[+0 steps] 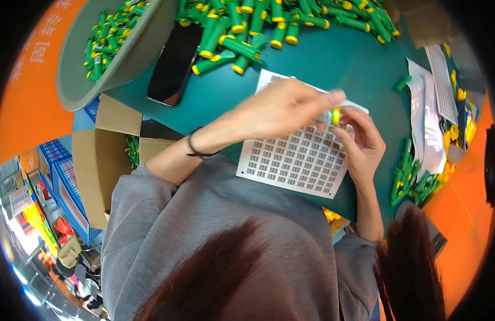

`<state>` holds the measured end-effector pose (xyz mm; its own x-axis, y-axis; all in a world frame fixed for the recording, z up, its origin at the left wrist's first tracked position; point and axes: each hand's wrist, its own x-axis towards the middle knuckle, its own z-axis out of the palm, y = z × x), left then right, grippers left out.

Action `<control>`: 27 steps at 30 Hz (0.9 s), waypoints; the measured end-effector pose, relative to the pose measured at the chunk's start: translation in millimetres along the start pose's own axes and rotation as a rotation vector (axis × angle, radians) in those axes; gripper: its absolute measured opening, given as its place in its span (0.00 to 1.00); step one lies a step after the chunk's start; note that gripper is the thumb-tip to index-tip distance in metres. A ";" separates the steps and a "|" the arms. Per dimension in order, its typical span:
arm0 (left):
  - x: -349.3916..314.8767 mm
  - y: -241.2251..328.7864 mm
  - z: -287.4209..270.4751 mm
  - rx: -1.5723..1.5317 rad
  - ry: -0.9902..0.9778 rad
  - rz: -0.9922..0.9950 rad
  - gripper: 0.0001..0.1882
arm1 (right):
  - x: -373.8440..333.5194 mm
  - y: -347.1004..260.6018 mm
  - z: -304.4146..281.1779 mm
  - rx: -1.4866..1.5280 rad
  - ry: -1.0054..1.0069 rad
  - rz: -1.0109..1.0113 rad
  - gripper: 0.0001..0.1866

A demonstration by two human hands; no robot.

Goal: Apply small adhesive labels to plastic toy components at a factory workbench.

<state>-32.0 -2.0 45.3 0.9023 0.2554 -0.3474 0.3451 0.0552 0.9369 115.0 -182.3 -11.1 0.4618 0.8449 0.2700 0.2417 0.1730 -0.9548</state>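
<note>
A small green cylinder with a yellow end [335, 116] and a whitish patch on its side is between my two hands, over a white sheet of printed labels [290, 166]. My left hand [285, 107], a black band at its wrist, reaches across from the left; its thumb and fingers close about the piece, slightly blurred. From the right, my right hand [363, 142] curls its fingers and thumb around the yellow end. Most of the cylinder is hidden by the fingers. Beneath both hands, the sheet lies tilted on the green tabletop [204, 112].
Loose green-and-yellow cylinders [252, 32] are heaped at the far side. A grey-green tub [71, 80] of them stands at far left, beside a black phone [172, 69]. An open cardboard box [89, 176] is at left. White plastic packets [426, 117] and more green pieces [408, 174] lie right.
</note>
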 end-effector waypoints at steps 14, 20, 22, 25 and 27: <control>-53.0 16.7 -105.6 0.919 1.220 0.854 0.08 | 150.3 -9.2 124.9 -0.870 -0.341 -0.268 0.21; -17.4 -12.0 -28.7 0.677 0.499 0.761 0.09 | 122.6 -41.3 25.5 -0.134 -0.181 0.126 0.16; 0.0 -24.2 -9.1 0.643 0.422 0.715 0.08 | 96.0 -46.0 -5.0 0.015 -0.042 0.222 0.16; 32.6 -34.7 3.1 0.787 0.463 0.783 0.07 | 47.4 -24.5 -27.6 0.180 0.159 0.352 0.20; 46.3 -38.8 8.6 0.816 0.460 0.810 0.06 | 17.7 -5.6 -40.3 0.300 0.140 0.396 0.20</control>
<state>-1.5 -0.7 -7.5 0.8130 0.2601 0.5209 -0.0608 -0.8518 0.5203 156.3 -188.8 4.1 0.5833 0.8026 -0.1246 -0.2206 0.0089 -0.9753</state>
